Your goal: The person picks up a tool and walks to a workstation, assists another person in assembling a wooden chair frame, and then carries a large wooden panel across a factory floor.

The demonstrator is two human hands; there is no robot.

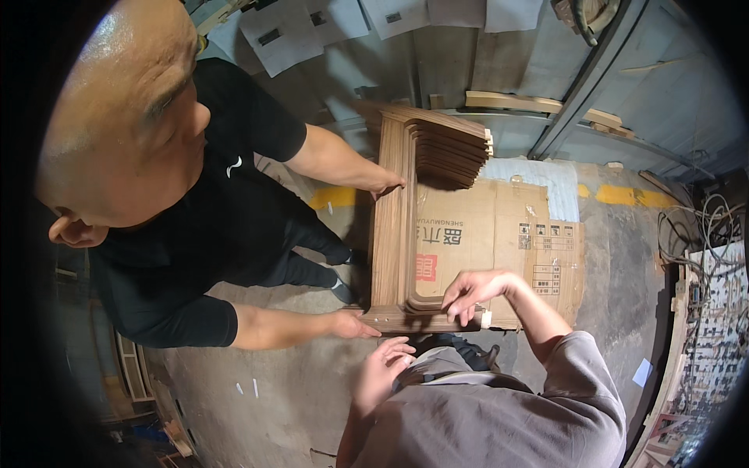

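Note:
A stack of brown wood-grain, three-sided wooden frames (388,242) lies in front of me, with rounded inner corners and small pale pieces at the open ends. My right hand (477,292) hangs over the near arm of the stack, close to its right end. Its fingers are loosely bent and apart, and I see nothing held. Touching the top frame cannot be made out. My left hand (382,366) is just below the near left corner, slightly blurred, fingers apart and apparently holding nothing. A co-worker's two hands rest on the frames, one along the left side, one at the near corner.
Flattened cardboard (538,257) lies under and beside the stack on the concrete floor (257,413). The co-worker in black (179,234) stands close on the left. Wood offcuts (515,101) lie along the far wall. Tangled cables (706,222) hang at the right.

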